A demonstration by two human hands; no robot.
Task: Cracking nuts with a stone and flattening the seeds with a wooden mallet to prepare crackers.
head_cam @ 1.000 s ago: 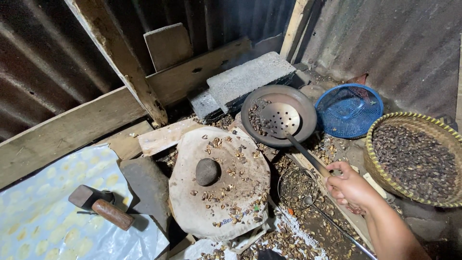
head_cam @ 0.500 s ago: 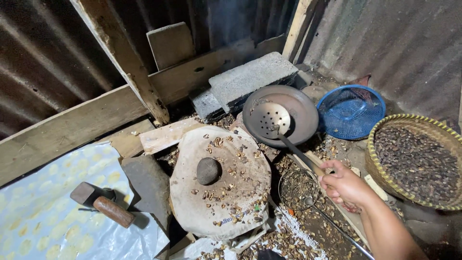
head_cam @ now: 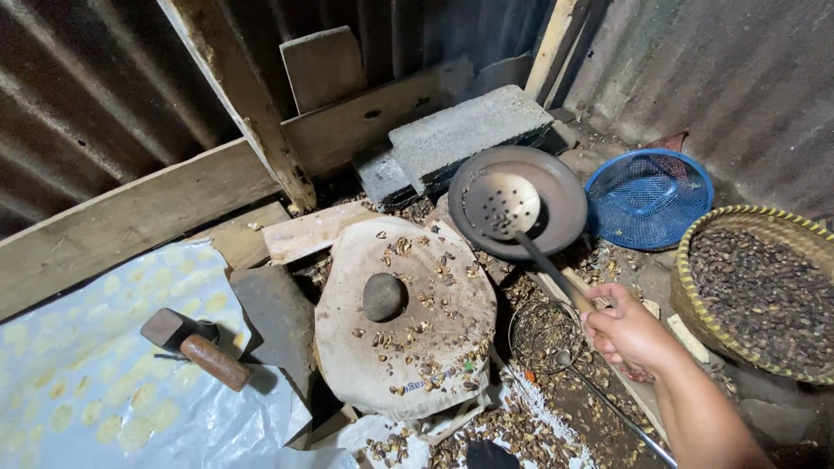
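Right now your right hand (head_cam: 630, 334) is curled tight around the handle of the slotted ladle (head_cam: 504, 207), the grip wrapped fully closed with no gap showing between fingers and handle. That ladle's perforated bowl rests inside the dark round pan (head_cam: 569, 204), tilted up toward its far side. Taking the pan as your landmark: the blue mesh basket (head_cam: 650, 198) sits just beside it on the right, the woven basket of dark nuts (head_cam: 764, 291) lies farther right and nearer you, and the wire skimmer (head_cam: 543, 330) lies just below it, touching your knuckles. Left of the pan sits a cloth-covered block with a round stone (head_cam: 382, 295). Your left hand is out of view.
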